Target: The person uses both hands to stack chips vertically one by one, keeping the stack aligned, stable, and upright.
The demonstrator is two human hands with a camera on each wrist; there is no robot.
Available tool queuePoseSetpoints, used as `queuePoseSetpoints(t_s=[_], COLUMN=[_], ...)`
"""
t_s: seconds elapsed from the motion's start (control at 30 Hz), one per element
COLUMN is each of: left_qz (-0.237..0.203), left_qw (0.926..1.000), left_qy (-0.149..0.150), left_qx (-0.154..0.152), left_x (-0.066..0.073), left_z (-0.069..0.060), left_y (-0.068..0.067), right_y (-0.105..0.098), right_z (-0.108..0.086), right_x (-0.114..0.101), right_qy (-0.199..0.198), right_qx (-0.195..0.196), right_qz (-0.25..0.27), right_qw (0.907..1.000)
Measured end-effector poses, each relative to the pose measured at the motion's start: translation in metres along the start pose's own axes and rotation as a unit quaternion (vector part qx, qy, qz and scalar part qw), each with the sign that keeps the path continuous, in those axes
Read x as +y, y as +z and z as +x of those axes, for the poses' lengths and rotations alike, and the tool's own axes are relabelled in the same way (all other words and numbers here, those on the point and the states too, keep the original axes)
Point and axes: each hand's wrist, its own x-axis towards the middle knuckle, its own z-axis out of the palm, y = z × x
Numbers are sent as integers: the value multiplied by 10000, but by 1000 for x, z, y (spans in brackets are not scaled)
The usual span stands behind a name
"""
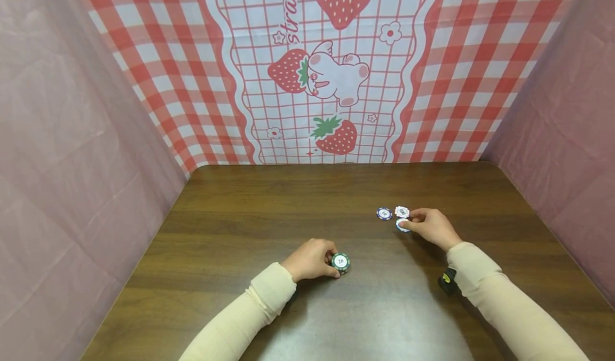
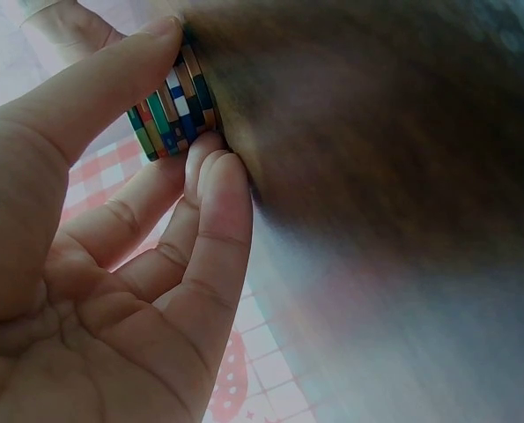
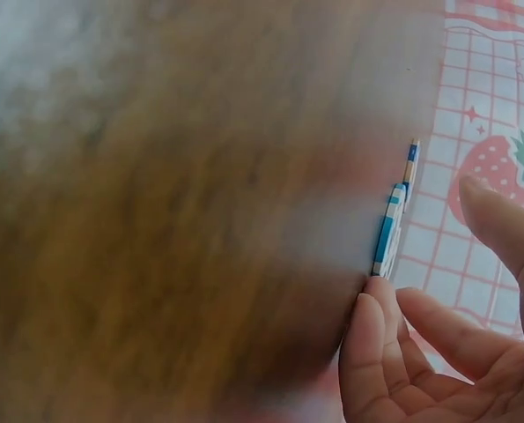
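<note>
My left hand [image 1: 309,260] grips a stack of poker chips [image 1: 340,263] at the table's middle. A green chip marked 20 tops the stack. Edges of several chips in green, blue and orange [image 2: 175,104] show between thumb and fingers in the left wrist view. Farther back, my right hand [image 1: 434,227] is beside three flat chips: a blue one marked 10 [image 1: 384,213], a white one [image 1: 402,211] and a blue-and-white one [image 1: 401,225]. Its fingertips [image 3: 367,322] are low at the table by the nearest chip, while the thumb [image 3: 499,216] stands apart from it.
The chips lie on a brown wooden table [image 1: 230,211]. A red-and-white strawberry cloth [image 1: 307,35] hangs behind it, with pink cloth [image 1: 57,163] on both sides. A dark device [image 1: 447,281] is strapped at the right wrist.
</note>
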Motion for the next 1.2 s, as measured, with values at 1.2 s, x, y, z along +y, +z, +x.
queuePoseSetpoints(t_s=[1.2], left_qz=[-22], left_qw=[10000], left_qy=[-8], left_qx=[-16], left_x=[1], left_z=[0], left_y=[-1], right_y=[5], right_z=[6], right_x=[-4], right_qy=[-131], right_qx=[-81], right_qz=[-610], right_qw=[9980])
